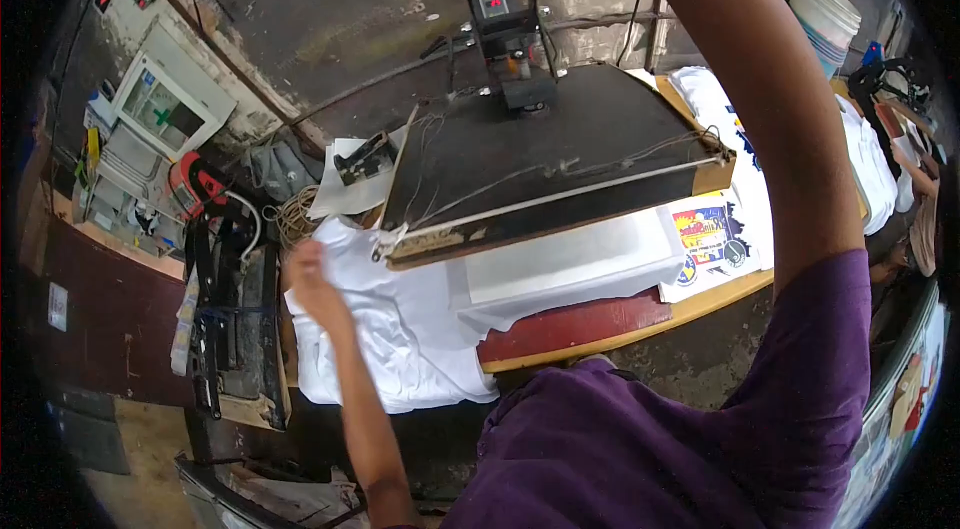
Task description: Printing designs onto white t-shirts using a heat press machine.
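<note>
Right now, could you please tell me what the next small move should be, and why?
Probably ease the bare left hand a little farther from the broad, flat black press plate: the hand appears close to its front left corner, by the crumpled white fabric, while the bare right arm reaches up out of view.

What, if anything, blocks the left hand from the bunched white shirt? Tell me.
Nothing visible does: the left hand is at the edge of the bunched white shirt, with the black press plate off to the hand's right. Blur hides whether hand and shirt touch.
</note>
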### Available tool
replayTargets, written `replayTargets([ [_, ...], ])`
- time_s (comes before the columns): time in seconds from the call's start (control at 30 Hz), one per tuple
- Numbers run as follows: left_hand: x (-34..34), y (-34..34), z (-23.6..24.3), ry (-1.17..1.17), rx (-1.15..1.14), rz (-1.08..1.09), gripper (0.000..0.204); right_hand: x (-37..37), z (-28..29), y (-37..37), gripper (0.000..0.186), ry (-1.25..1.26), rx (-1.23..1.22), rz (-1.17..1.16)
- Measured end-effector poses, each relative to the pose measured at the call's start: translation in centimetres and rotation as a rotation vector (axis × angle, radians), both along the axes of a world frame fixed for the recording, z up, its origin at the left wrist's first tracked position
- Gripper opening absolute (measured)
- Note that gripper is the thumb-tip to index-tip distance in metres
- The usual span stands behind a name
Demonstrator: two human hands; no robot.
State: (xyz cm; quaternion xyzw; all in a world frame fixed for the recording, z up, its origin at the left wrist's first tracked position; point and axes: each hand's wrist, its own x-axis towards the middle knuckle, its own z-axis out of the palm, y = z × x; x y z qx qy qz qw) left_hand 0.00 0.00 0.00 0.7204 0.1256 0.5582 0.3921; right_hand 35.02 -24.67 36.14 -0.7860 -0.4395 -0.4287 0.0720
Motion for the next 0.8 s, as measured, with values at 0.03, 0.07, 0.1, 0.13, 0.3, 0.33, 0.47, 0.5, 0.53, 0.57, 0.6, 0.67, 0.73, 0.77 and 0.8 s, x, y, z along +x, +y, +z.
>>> replayTargets([
  [0.03, -1.2, -2.5, -1.8, 0.345, 0.033, 0.048, 0.015, -1.4, -0.2, -0.2, 0.040, -0.033, 0.014, 0.044],
  [0.07, -1.2, -4.7, -3.3, 0.474, 0.009, -0.059, 0.018, -2.9, -0.2, -0.5, 0.038, -0.067, 0.028, 0.084],
  [0.1, -0.9, -6.6, -4.4, 0.358, 0.266, -0.247, 0.023, -4.4, -0.8, -1.0, 0.037, -0.157, 0.109, 0.091],
  [0.13, -0.9, -8.0, -5.2, 0.480, 0.425, -0.254, 0.030, -6.1, -2.0, -1.9, 0.037, -0.248, 0.194, 0.095],
  [0.3, -1.6, -13.1, -7.8, 0.754, 0.803, -0.324, 0.053, -19.6, -15.8, -12.2, 0.046, 0.747, 0.199, 0.597],
  [0.33, -1.4, -13.2, -8.1, 0.760, 0.873, -0.300, 0.045, -22.1, -18.9, -13.4, 0.037, 0.784, -0.039, 0.609],
  [0.47, -1.6, -13.2, -7.8, 0.572, 0.927, -0.370, 0.020, -28.8, -32.0, -14.9, 0.029, 1.578, -0.171, 0.459],
  [0.5, -2.1, -14.1, -7.6, 0.543, 0.912, -0.406, 0.018, -29.9, -34.5, -15.7, 0.032, 1.912, -0.134, 0.147],
  [0.53, -2.6, -15.2, -7.2, 0.510, 0.903, -0.445, 0.015, -30.9, -36.4, -16.8, 0.032, 2.143, 0.321, 0.200],
  [0.57, -3.0, -16.5, -6.7, 0.475, 0.896, -0.483, 0.013, -31.7, -38.0, -17.5, 0.033, 2.338, 0.766, 0.169],
  [0.6, -3.5, -18.0, -6.3, 0.451, 0.952, -0.508, 0.011, -32.0, -39.3, -18.1, 0.033, 2.477, 1.251, 0.097],
  [0.67, -4.2, -21.2, -5.5, 0.403, 0.946, -0.620, 0.012, -31.1, -41.3, -19.5, 0.035, 2.195, 1.407, 0.079],
  [0.73, -4.2, -24.1, -4.9, 0.393, 0.904, -0.721, 0.016, -28.6, -43.0, -20.9, 0.035, 1.926, 1.497, -0.022],
  [0.77, -4.1, -25.3, -4.6, 0.388, 0.865, -0.770, 0.018, -27.8, -43.2, -23.7, 0.034, 1.903, 1.483, -0.026],
  [0.8, -3.8, -26.2, -4.4, 0.398, 0.829, -0.819, 0.020, -26.3, -43.3, -26.5, 0.034, 1.790, 1.464, -0.077],
])
